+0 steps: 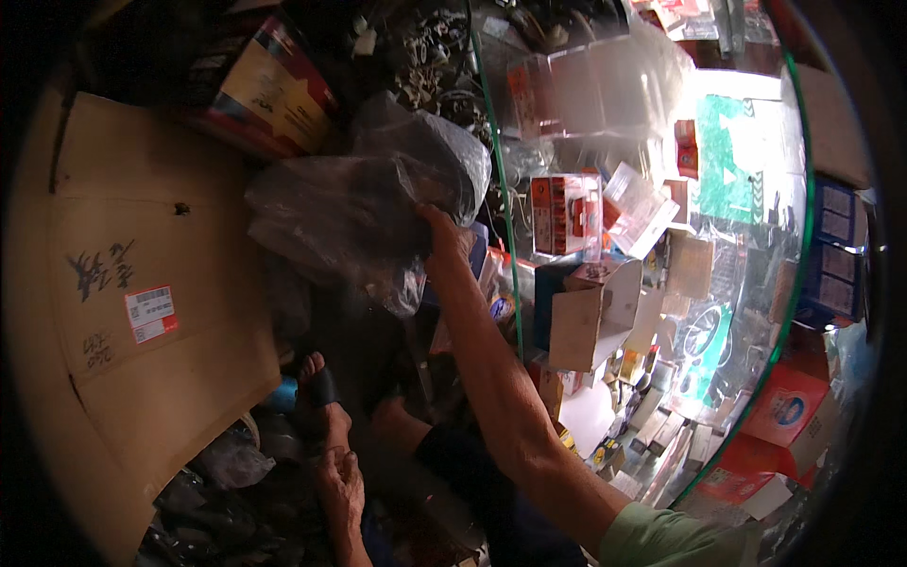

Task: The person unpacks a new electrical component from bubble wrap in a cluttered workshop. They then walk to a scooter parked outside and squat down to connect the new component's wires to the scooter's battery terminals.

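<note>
My right arm reaches forward, and my right hand grips the near right edge of a large, crumpled clear plastic bag. The bag is spread out to the left of the hand and upward from it. Its inside is hazy, and I cannot make out any contents. Low in the view, my left hand hangs with its fingers loosely bent and apart. Nothing shows in it, and it is close to my sandalled foot.
A big brown cardboard box fills the left side. Beyond it leans a red and yellow carton. To the right, a glass display case holds several small boxes. Red boxes and blue boxes line its far side. Dark plastic bags lie lower left.
</note>
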### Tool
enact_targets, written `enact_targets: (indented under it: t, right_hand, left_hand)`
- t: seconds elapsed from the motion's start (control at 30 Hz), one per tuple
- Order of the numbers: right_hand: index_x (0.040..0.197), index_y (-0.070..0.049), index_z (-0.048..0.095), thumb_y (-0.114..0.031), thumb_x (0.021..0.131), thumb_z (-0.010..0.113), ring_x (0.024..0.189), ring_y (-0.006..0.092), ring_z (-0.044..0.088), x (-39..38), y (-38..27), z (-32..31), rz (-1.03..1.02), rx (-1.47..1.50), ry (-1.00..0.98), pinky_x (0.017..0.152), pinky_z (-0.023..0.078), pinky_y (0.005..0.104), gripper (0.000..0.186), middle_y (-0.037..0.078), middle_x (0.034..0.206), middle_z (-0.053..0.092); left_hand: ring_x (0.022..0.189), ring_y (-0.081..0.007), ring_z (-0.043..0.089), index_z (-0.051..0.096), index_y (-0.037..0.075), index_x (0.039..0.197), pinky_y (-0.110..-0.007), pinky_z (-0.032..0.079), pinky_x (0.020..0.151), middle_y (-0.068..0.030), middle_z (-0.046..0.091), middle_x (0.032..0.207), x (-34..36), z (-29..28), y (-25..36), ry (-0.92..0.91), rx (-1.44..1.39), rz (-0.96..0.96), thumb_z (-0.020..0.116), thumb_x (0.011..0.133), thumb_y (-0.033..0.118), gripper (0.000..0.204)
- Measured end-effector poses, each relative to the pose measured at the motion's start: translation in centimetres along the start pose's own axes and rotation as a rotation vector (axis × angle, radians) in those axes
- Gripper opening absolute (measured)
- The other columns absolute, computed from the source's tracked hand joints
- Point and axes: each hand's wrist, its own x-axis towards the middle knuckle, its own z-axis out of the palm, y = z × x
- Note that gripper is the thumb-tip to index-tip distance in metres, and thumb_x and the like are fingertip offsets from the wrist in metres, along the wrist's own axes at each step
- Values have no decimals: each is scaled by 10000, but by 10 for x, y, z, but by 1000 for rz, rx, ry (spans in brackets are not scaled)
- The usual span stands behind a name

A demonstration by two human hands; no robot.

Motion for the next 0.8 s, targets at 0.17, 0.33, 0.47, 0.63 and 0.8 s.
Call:
enact_targets:
  t: [0.17, 0.33, 0.47, 0.63, 0.8]
  right_hand:
    - [1188, 141, 502, -362, 586, 846, 1046, 313, 550, 15, 18, -2, -24, 134, -43, 859, 482, 449, 856, 219, 1187, 525]
    - [1077, 98, 596, -305, 696, 759, 911, 263, 586, 14, 17, -15, -70, 276, -152, 783, 480, 407, 578, 146, 1015, 607]
    - [1045, 45, 617, -259, 752, 691, 850, 264, 602, 0, 22, -31, -6, 488, -255, 770, 507, 360, 429, 137, 976, 620]
    - [1132, -14, 613, -351, 895, 583, 1024, 301, 571, -23, 24, -83, 47, 758, -273, 921, 475, 412, 413, 130, 1132, 602]
    - [1161, -9, 590, -353, 906, 573, 1041, 308, 570, -50, 44, -153, 62, 878, -122, 913, 484, 415, 428, 142, 1155, 592]
  left_hand:
    - [1102, -309, 571, 549, 72, 1270, -474, 478, 897, -149, 582, 1193, 4, 11, 45, 65, 2, 167, 492, 975, 488, 513]
    - [901, -232, 642, 578, 13, 1202, -358, 503, 748, -143, 653, 1042, 17, 20, 82, 138, 5, 278, 550, 970, 323, 388]
    - [1129, -302, 587, 545, 84, 1299, -451, 507, 901, -159, 585, 1240, 20, 18, 96, -19, 110, 183, 514, 979, 442, 482]
    - [1027, -277, 637, 564, 57, 1263, -427, 514, 864, -138, 650, 1106, 25, 25, 101, 20, 102, 250, 556, 975, 346, 409]
    - [991, -267, 640, 580, 57, 1238, -421, 513, 835, -126, 656, 1049, 30, 28, 104, 36, 99, 236, 562, 972, 344, 391]
